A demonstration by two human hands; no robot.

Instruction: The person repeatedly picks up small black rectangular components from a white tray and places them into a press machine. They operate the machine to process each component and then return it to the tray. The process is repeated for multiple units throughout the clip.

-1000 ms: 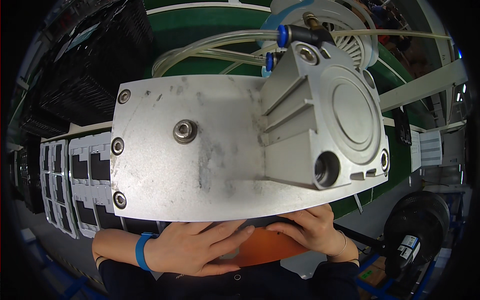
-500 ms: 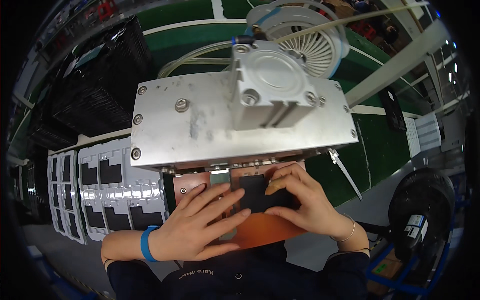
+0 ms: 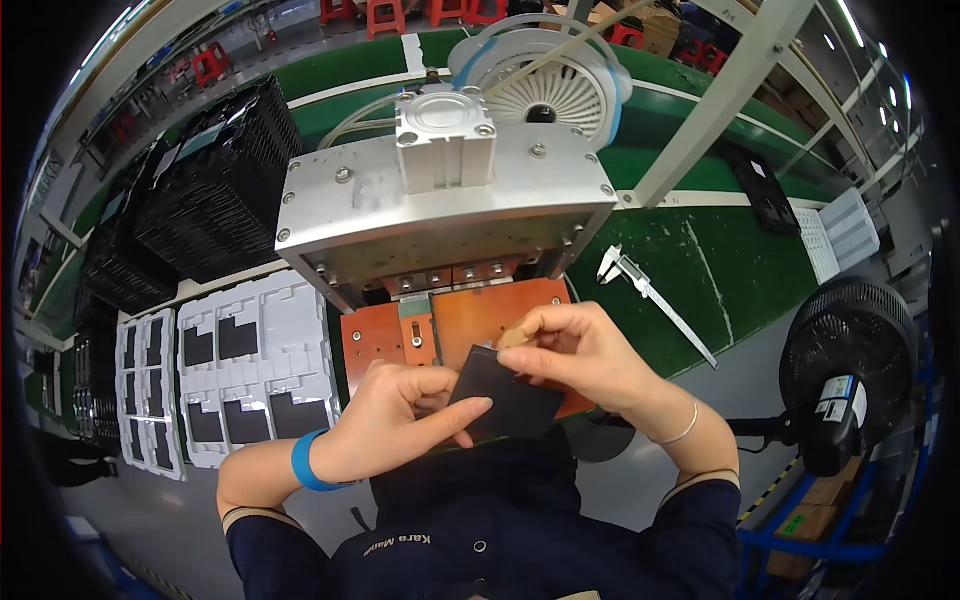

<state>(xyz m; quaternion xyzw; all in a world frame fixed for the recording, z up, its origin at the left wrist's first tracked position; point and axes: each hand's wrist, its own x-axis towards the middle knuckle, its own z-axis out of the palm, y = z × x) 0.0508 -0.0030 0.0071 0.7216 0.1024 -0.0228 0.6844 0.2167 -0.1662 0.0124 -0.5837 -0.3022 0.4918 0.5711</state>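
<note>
Between left hand [image 3: 395,405] and right hand [image 3: 585,352], black sheet [image 3: 515,405]: left thumb and fingers pinch its left side, right fingertips pinch at its far corner. Orange plate [image 3: 470,318] just beyond hands; caliper [image 3: 650,296] right of right hand, white tray [image 3: 250,374] left of left.

Factory workshop. Metal press [image 3: 450,235] ahead of left hand [image 3: 400,412] and right hand [image 3: 578,352], at green bench [image 3: 745,290]; white trays [image 3: 255,376] of dark parts [image 3: 244,422] left of left hand; caliper [image 3: 652,296] beyond right hand; red stools [image 3: 385,17] far beyond both.
</note>
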